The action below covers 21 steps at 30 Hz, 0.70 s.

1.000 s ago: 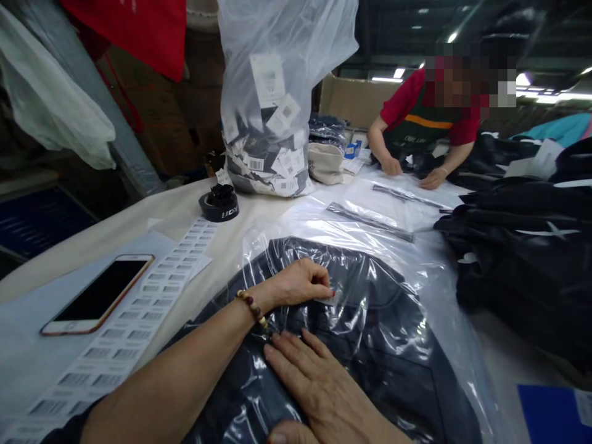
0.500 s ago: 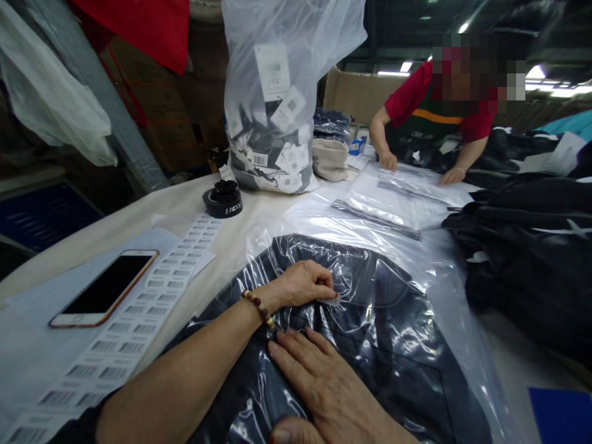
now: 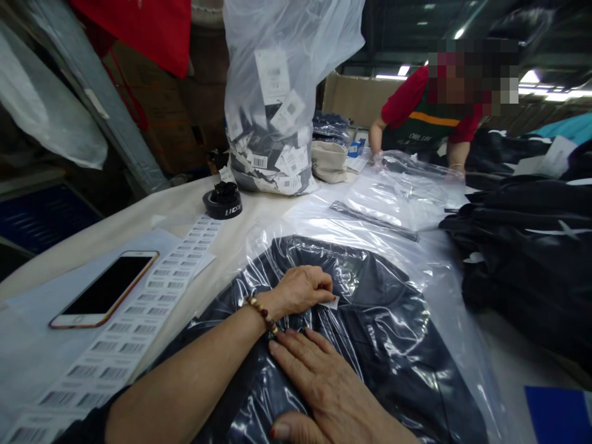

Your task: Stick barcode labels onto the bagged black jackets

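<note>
A dark garment (image 3: 388, 364) lies in a clear plastic bag (image 3: 467, 345) right in front of me. My left hand (image 3: 303, 288), with a beaded bracelet at the wrist, is closed in a pinch on a small white label (image 3: 331, 303) against the plastic. Part of that label is hidden under the fingertips. Closer to me, my right hand (image 3: 324, 385) lies flat on the bag with its thumb and fingers spread, holding nothing.
To the left are a phone (image 3: 108, 287) and a barcode sticker sheet (image 3: 152, 299). Behind stand a black tape roll (image 3: 222, 202) and a tall bag of tags (image 3: 272, 135). Dark garments (image 3: 531, 259) pile up at right. Across the table a co-worker (image 3: 430, 123) handles clear plastic bags (image 3: 402, 191).
My left hand has shifted slightly toward me, and more of the white label shows. My right hand stays put. The co-worker has raised the near edge of a plastic bag.
</note>
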### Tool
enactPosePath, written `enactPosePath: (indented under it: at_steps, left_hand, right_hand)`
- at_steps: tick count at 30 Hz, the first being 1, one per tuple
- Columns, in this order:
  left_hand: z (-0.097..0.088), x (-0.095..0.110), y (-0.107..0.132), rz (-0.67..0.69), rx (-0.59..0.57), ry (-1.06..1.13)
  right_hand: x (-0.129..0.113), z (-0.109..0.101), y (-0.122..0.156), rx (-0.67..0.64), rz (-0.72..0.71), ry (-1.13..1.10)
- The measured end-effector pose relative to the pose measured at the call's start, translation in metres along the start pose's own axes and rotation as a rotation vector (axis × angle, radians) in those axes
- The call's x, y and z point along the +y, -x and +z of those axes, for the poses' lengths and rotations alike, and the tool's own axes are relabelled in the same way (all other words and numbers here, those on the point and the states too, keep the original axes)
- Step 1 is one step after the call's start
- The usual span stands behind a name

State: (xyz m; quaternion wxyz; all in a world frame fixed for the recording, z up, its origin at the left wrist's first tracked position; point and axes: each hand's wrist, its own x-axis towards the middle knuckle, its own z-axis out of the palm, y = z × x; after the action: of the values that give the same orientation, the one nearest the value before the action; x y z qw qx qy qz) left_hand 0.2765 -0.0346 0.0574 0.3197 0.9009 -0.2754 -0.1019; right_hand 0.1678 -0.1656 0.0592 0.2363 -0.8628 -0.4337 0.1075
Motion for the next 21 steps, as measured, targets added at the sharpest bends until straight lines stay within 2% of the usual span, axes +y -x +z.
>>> enactPosePath:
  at_steps: [14,21]
  left_hand:
    - [0.014,-0.005,0.007,0.108,0.066,-0.199]
    - [0.017,-0.004,0.011,0.113,0.168,-0.233]
  right_hand:
    - [-0.003,-0.002,-0.002,0.062,-0.035,-0.051]
    - [-0.010,-0.007,0.000,0.081,-0.017,-0.071]
